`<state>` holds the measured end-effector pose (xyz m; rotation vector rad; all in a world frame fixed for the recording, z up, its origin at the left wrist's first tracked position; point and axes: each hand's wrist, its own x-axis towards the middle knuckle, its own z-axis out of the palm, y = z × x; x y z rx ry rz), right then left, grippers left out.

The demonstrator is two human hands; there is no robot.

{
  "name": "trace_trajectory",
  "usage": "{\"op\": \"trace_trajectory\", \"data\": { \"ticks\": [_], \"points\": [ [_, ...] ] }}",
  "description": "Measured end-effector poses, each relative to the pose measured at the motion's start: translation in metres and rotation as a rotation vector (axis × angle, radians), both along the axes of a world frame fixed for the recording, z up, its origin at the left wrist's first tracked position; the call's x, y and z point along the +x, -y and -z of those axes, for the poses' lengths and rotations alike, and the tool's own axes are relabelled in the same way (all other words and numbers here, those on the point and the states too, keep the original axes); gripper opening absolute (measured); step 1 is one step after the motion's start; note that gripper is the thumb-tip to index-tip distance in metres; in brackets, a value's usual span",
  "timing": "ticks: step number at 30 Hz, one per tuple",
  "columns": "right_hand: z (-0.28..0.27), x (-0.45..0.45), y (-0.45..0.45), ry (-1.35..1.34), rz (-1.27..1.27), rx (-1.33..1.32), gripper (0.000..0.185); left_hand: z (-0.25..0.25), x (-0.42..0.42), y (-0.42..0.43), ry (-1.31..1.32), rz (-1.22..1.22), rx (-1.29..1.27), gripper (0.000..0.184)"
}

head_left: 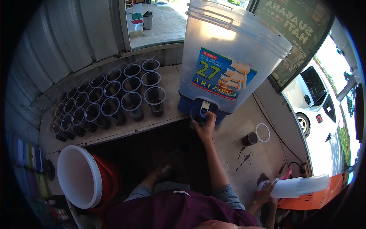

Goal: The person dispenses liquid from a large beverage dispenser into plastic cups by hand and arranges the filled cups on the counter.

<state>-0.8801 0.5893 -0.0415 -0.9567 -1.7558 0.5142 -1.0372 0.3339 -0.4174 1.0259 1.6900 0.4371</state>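
- Right hand (206, 129): fingers gripping a clear round plastic cup (196, 116) beneath the translucent plastic dispenser's (192, 65) white tap (205, 105), likely to catch any flow.
- Left hand (158, 172): shadowed, cannot tell its grip.

Ahead of you on the desk (171, 91) stands the dispenser (225, 70), its tap (205, 105) on the side facing you. Your right grip (206, 124) holds a cup (196, 113) below that tap. To the dispenser's left, three rows of cups (131, 102) run along the desk toward your far left, with the wall (65, 38) behind them. Nearer you on the left, before the rows, is the bucket (108, 171); your left grip (162, 171) is low to its right. On the dispenser's right a lone cup (249, 139) stands on the desk, spills (246, 157) just in front of it. At your near right, a co-worker's hand (267, 189) is on a cup stack (291, 187). Outside, farther right, is a car (322, 99).
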Motion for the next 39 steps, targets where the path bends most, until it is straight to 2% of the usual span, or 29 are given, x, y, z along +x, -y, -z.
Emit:
{"op": "trace_trajectory", "data": {
  "ticks": [9, 17, 19, 20, 23, 25, 26, 27, 31, 33, 39],
  "points": [
    [0.001, -0.001, -0.001, -0.008, 0.0, 0.007, 0.062, 0.027, -0.009, 0.006, 0.14, 0.012, 0.072, 0.117],
    [0.002, 0.0, -0.001, -0.013, -0.01, -0.006, 0.06, 0.039, -0.006, 0.007, 0.145, -0.036, 0.081, 0.12],
    [0.001, 0.0, -0.001, -0.031, -0.024, 0.001, 0.06, 0.031, -0.004, 0.007, 0.147, -0.041, 0.083, 0.121],
    [0.001, 0.0, -0.001, -0.03, -0.023, 0.001, 0.06, 0.004, -0.003, 0.006, 0.127, -0.026, 0.073, 0.122],
    [0.002, -0.001, -0.001, 0.0, 0.001, 0.007, 0.061, 0.0, -0.005, 0.007, 0.07, 0.0, 0.034, 0.124],
    [0.0, -0.001, 0.0, -0.034, -0.02, -0.032, 0.059, 0.038, 0.006, 0.014, 0.033, 0.01, 0.005, 0.124],
    [0.0, -0.001, 0.0, -0.034, -0.02, -0.032, 0.059, 0.037, 0.007, 0.013, 0.149, -0.05, -0.022, 0.124],
    [0.0, -0.001, 0.001, -0.04, -0.021, -0.041, 0.059, 0.011, -0.005, 0.0, 0.265, -0.11, -0.048, 0.124],
    [0.001, -0.001, 0.0, -0.036, -0.016, -0.043, 0.059, 0.04, -0.008, 0.008, 0.24, -0.09, -0.032, 0.124],
    [0.001, -0.001, -0.001, -0.032, -0.015, -0.047, 0.059, 0.043, -0.008, 0.011, 0.094, -0.035, 0.0, 0.123],
    [0.001, -0.001, 0.0, -0.013, -0.009, -0.04, 0.059, 0.042, -0.01, 0.008, 0.059, 0.027, -0.002, 0.125]
  ]
}}
